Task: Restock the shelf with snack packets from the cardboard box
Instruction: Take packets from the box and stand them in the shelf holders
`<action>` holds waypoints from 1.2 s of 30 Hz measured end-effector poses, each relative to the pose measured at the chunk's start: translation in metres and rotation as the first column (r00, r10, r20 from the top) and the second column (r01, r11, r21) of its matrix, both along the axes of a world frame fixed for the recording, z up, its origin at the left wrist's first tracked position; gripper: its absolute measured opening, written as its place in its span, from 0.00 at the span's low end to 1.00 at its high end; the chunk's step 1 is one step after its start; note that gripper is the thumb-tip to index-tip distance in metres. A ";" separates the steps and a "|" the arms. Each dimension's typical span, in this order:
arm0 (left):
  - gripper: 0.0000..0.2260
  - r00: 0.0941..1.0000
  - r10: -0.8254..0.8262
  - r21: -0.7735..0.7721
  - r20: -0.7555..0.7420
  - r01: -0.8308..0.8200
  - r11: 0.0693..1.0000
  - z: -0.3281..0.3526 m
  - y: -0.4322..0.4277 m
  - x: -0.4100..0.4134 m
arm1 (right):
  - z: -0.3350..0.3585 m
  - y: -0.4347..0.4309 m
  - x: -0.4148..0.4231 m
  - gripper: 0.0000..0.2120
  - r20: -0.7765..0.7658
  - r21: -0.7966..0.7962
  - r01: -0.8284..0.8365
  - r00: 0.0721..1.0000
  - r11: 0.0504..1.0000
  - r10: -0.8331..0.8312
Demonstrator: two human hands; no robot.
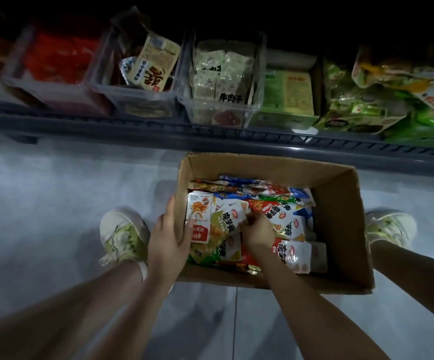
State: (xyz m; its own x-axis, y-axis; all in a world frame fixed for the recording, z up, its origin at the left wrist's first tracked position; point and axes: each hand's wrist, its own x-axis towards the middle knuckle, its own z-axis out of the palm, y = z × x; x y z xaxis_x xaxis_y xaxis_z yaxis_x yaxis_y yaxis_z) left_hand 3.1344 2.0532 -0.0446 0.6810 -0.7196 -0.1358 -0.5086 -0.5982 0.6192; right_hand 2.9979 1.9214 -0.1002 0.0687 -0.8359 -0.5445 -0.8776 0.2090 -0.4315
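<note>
The cardboard box (340, 203) sits on the floor (54, 190), with the shelf (132, 126) just behind it at 12 o'clock. A left shoe (122, 235) stands at its 9 o'clock and a right shoe (392, 227) at its 3 o'clock. Snack packets (280, 216) lie heaped inside. The left hand (169, 237) is at the box's 9 o'clock wall, and the right hand (257, 229) is down among the packets at the centre. On the shelf, bins (137, 97) stand side by side, with cartons (288, 100) towards 1 o'clock.
</note>
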 end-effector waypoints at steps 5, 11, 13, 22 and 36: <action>0.29 0.998 0.017 0.059 0.055 -0.021 0.998 0.017 0.001 0.005 | 0.037 -0.024 -0.041 0.05 0.389 0.108 0.209 0.891 0.972 -0.235; 0.29 0.976 -0.139 0.010 0.167 0.139 0.990 0.066 -0.013 -0.004 | 0.117 -0.039 -0.065 0.04 0.677 0.359 0.085 0.661 0.929 -0.323; 0.28 0.960 -0.268 0.026 0.086 0.267 0.963 0.084 -0.022 -0.017 | 0.124 -0.033 -0.057 0.03 0.713 0.430 0.004 0.612 0.903 -0.342; 0.14 0.965 0.039 0.027 -0.258 -0.033 0.999 0.085 -0.011 0.019 | 0.065 -0.016 -0.026 0.04 0.541 0.329 0.116 0.790 0.937 -0.288; 0.13 0.931 0.248 -0.017 -0.267 -0.262 0.965 0.067 -0.008 0.047 | -0.010 0.005 0.007 0.11 -0.022 0.002 -0.094 0.995 0.996 0.094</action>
State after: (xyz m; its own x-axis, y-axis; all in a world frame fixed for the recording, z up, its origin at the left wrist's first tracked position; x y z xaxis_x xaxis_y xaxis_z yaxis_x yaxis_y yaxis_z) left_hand 3.1818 2.0457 0.0224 0.7883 -0.5367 -0.3009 -0.1597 -0.6507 0.7424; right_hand 3.0046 1.9261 -0.1102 0.1349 -0.8260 -0.5473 -0.9027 0.1252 -0.4116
